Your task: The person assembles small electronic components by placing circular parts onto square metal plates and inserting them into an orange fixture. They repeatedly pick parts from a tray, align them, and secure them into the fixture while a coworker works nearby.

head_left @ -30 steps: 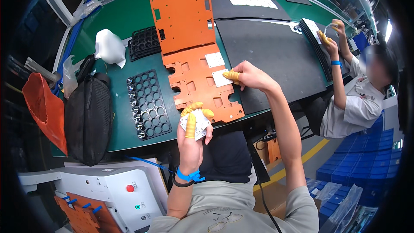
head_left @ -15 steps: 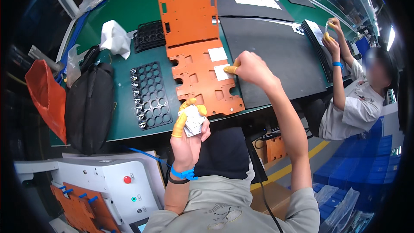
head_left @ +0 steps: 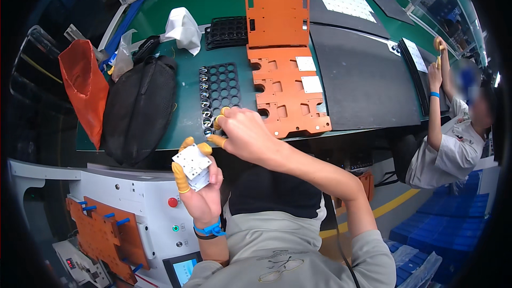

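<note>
My left hand [head_left: 201, 194], with yellow finger cots, is closed around a small stack of white square plates [head_left: 193, 163] with little holes. My right hand [head_left: 242, 134] reaches across to the near end of a black tray [head_left: 223, 82] with round pockets. Its thumb and index finger, also in yellow cots, are spread beside a small shiny round part [head_left: 208, 132]; whether they touch it is unclear. Similar parts line the tray's left column. Right of it lies an orange fixture [head_left: 282, 96] with its lid [head_left: 277, 8] raised, and white plates [head_left: 312, 85] sit along its right side.
Black mats [head_left: 362, 80] cover the bench to the right. A black bag [head_left: 140, 109], an orange pouch [head_left: 84, 85] and white crumpled material [head_left: 183, 29] lie left. A white machine [head_left: 154, 208] stands below left. Another person [head_left: 448, 144] works at the right.
My right hand has left the white plate on the fixture and moved left to the black tray's near end. The left hand still holds its plates. The view has shifted.
</note>
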A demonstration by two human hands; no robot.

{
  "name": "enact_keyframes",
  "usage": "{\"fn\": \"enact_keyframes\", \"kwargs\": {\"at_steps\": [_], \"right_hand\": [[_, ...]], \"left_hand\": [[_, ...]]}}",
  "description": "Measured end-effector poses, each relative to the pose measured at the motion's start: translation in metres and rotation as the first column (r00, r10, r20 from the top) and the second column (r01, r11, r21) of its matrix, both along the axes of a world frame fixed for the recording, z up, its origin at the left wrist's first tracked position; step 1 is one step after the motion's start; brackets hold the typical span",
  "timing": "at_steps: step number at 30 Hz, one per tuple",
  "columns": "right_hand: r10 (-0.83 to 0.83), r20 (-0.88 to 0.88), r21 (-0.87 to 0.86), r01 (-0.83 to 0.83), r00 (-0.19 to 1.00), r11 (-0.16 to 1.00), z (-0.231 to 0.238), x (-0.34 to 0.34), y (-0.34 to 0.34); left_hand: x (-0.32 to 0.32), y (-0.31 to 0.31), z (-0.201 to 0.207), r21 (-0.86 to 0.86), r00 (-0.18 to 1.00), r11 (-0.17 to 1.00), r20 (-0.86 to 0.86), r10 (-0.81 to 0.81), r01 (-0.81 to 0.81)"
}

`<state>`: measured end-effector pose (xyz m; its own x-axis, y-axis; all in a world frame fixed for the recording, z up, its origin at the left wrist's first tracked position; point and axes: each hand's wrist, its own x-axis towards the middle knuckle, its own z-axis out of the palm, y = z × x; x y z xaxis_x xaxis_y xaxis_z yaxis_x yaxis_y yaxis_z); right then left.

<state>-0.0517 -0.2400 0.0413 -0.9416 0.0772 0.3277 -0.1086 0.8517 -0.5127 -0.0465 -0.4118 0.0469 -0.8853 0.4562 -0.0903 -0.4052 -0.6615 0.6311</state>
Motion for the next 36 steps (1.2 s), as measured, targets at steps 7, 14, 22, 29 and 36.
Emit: {"fn": "enact_keyframes", "kwargs": {"at_steps": [7,14,22,29,36], "right_hand": [[-0.123,-0.03,0.122,0.125,0.992,0.985,-0.022,-0.019,-0.024],[-0.193,0.067,-0.174,0.202,0.979,0.964,0.009,-0.002,-0.006],[-0.059,-0.193,-0.559,-0.061,0.979,0.827,0.053,0.067,0.018],[0.041,-0.195,-0.564,-0.146,0.98,0.812,0.053,0.098,0.03],[0.09,-0.194,-0.568,-0.187,0.977,0.801,0.05,0.111,0.042]], "left_hand": [[-0.008,-0.005,-0.014,-0.004,0.995,0.995,0.009,0.102,-0.102],[-0.006,0.0,-0.016,-0.043,0.997,0.999,-0.078,0.01,-0.013],[0.007,0.022,-0.012,-0.072,0.987,0.989,-0.081,-0.136,0.13],[0.017,0.041,0.007,-0.156,0.934,0.975,-0.296,-0.201,0.161],[0.026,0.05,0.009,-0.203,0.899,0.972,-0.392,-0.193,0.12]]}}
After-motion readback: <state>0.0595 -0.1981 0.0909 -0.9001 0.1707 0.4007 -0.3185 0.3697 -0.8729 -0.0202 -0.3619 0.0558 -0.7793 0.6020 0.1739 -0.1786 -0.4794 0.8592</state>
